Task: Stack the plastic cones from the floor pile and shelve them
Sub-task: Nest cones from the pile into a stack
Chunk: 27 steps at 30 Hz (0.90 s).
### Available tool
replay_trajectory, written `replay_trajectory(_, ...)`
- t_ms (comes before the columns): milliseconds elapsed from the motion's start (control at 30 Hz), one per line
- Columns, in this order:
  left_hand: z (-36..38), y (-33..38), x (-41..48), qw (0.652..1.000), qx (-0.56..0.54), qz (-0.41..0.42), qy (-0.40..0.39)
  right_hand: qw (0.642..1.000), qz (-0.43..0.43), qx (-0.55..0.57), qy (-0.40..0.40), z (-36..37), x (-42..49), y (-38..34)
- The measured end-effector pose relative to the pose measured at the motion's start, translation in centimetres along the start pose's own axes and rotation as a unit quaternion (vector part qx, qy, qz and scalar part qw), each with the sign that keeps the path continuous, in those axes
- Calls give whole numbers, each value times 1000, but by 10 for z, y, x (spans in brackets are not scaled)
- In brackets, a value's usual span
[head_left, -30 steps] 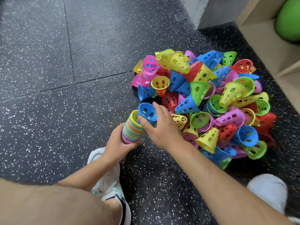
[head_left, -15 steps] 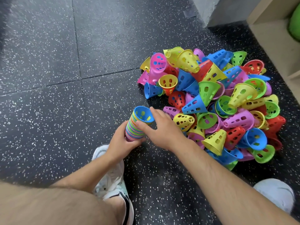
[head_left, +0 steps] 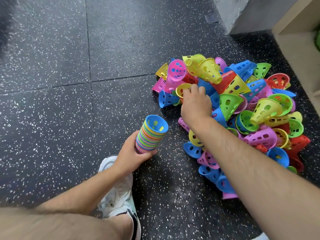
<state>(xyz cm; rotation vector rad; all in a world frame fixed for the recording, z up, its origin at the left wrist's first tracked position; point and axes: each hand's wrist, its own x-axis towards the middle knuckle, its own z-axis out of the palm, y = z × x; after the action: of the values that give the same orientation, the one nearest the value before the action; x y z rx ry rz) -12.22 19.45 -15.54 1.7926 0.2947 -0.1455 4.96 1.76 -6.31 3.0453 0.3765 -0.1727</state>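
A pile of perforated plastic cones [head_left: 245, 108] in pink, yellow, blue, green, red and purple lies on the dark speckled floor at the right. My left hand [head_left: 131, 155] grips the base of a nested stack of cones [head_left: 150, 134], tilted, with a blue cone topmost and its open mouth up. My right hand [head_left: 195, 103] reaches into the near left side of the pile, fingers curled over the rim of a yellow cone [head_left: 181, 89] with red inside. Whether the fingers grip it is not plain.
A pale wooden shelf unit [head_left: 301, 40] stands at the right edge, a grey wall base [head_left: 242, 16] behind the pile. My white shoe [head_left: 117, 187] and knee sit below the stack. The rubber tile floor [head_left: 69, 84] stretches left.
My right hand has left the top of the stack, where it seated the blue cone, and moved up and right into the pile onto the yellow cone. The stack stays in my left hand.
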Motion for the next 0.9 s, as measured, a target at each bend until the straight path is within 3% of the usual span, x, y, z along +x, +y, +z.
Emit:
replay_trajectory(133,0,0,0,1000,5,-3,1,999,-19,-35,1,0,2,4)
replay_trajectory(233,0,0,1,1000,19,5,1,997,-22,-10,75,8,-6,5)
replay_trajectory(367,-1,-4,1,1000,30,9,2,979,-30,80,185,19,-26,6)
replay_trajectory(633,-1,-8,2,999,48,12,-1,933,-36,219,283,13,-71,-1)
replay_trajectory(900,0,-12,4,998,65,20,-2,911,-89,259,308,20,-95,-14)
